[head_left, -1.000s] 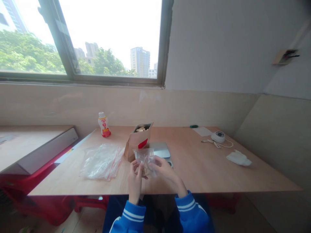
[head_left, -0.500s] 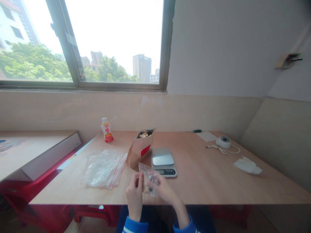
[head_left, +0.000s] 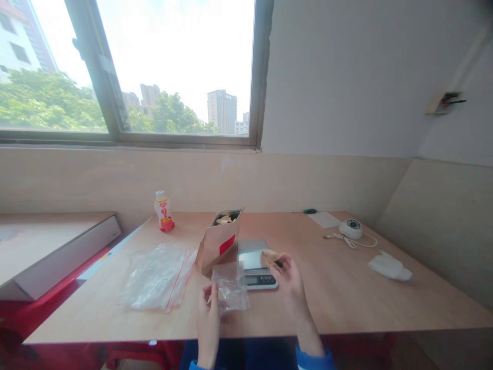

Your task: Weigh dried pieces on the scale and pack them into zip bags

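Observation:
My left hand (head_left: 208,313) pinches a small clear plastic bag (head_left: 230,285) upright near the table's front edge. My right hand (head_left: 289,275) holds a pale tan piece of food (head_left: 268,257) over the small silver kitchen scale (head_left: 252,261). Just left of the scale stands an open brown paper bag (head_left: 219,241) with a red label, and more pieces show in its mouth.
A pile of clear zip bags (head_left: 158,277) lies on the wooden table (head_left: 335,298) to the left. A small red-and-white bottle (head_left: 163,210) stands at the back. At the right are a white round device with a cord (head_left: 350,228), a white crumpled cloth (head_left: 389,267) and paper.
My right hand has come out of the small bag with a piece of food and moved right, over the scale. My left hand keeps hold of the bag.

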Motion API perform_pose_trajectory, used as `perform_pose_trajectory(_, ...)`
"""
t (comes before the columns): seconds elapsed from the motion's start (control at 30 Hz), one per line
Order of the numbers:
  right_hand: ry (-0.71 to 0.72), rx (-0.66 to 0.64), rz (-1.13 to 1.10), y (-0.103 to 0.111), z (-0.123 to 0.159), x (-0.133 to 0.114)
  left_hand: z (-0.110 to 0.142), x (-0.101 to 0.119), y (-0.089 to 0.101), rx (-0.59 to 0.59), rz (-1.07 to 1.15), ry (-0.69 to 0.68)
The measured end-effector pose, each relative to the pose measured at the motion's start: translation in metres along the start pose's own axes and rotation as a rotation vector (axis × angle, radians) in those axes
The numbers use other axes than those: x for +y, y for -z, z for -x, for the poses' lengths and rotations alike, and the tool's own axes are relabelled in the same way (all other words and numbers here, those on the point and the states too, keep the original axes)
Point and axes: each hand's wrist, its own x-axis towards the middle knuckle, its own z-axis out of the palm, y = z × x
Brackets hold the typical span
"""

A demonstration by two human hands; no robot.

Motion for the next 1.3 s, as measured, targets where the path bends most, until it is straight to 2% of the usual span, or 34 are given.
perform_pose_trajectory(0.03,0.064,-0.006,-0.054,-0.007,-0.006,-0.011,-0.001,-0.001,0.001,0.018,-0.007,0.01)
perform_pose_trajectory(0.1,0.18,-0.107,-0.087,-0.028,-0.022,-0.033,0.0,-0.001,0.004,0.03,-0.009,0.05)
perform_pose_trajectory(0.2,0.314,-0.266,0.013,-0.066,-0.059,-0.057,0.001,0.0,0.008,0.006,-0.018,0.115)
perform_pose_trajectory(0.27,0.398,-0.327,0.068,-0.087,-0.087,-0.061,0.001,0.001,0.013,-0.004,-0.024,0.132)
perform_pose_trajectory(0.33,0.415,-0.425,0.239,-0.102,-0.108,-0.055,-0.001,0.0,0.019,0.003,-0.023,0.126)
perform_pose_trajectory(0.43,0.451,-0.577,0.554,-0.11,-0.12,-0.039,-0.006,-0.004,0.028,0.036,-0.016,0.099)
perform_pose_trajectory(0.6,0.628,-0.499,0.939,-0.106,-0.101,-0.025,-0.014,-0.012,0.031,0.065,-0.008,0.085)
perform_pose_trajectory(0.8,0.607,-0.43,0.965,-0.108,-0.098,-0.017,-0.013,-0.006,0.023,0.059,0.025,0.095)
perform_pose_trajectory(0.97,0.5,-0.431,0.801,-0.105,-0.102,-0.028,-0.015,0.0,0.012,0.001,0.05,0.088)
perform_pose_trajectory(1.07,0.438,-0.324,0.644,-0.092,-0.092,-0.041,-0.014,0.007,0.003,-0.039,0.071,0.066)
perform_pose_trajectory(1.17,0.38,-0.196,0.554,-0.068,-0.069,-0.041,-0.01,0.018,-0.006,-0.058,0.071,-0.008)
perform_pose_trajectory(1.23,0.268,-0.116,0.499,-0.05,-0.05,-0.03,-0.005,0.027,-0.012,-0.093,0.078,-0.058)
perform_pose_trajectory(1.3,0.033,-0.08,0.437,-0.032,-0.029,-0.014,0.0,0.034,-0.018,-0.152,0.089,-0.11)
